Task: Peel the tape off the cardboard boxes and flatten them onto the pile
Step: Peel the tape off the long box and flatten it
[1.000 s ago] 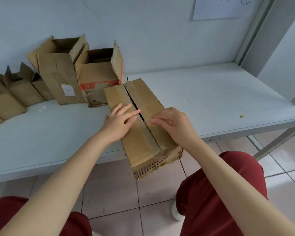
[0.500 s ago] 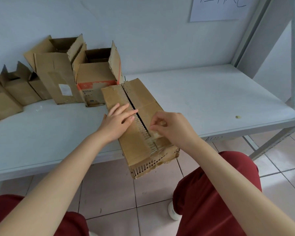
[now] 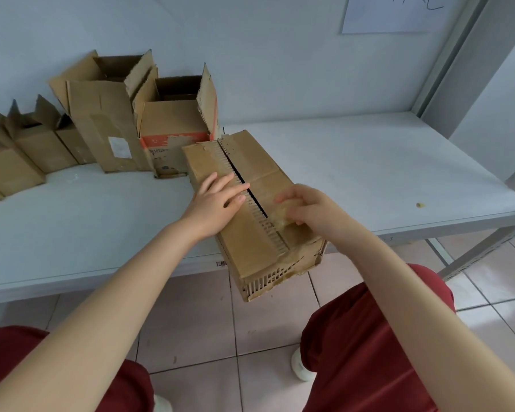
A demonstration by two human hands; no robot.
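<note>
My left hand [image 3: 217, 200] presses flat on the box [image 3: 247, 248] overhanging the desk [image 3: 369, 173] while my right hand [image 3: 308, 209] pinches its seam tape [image 3: 282, 217], partly lifted; flattening remains, and the open boxes [image 3: 173, 126] behind stand unflattened

Upright boxes [image 3: 173, 129] rear-left; tabletop [image 3: 369, 173] room right

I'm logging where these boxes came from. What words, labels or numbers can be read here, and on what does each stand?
Nothing here can be read with confidence.
Paper sheet on the wall: handwritten strokes, cut off by the frame, unreadable.
White label on the tall open box: too blurred.
Dark print below the band of the orange-banded box: too blurred.
Barcode sticker on the table edge: bars only, no legible digits.
</note>
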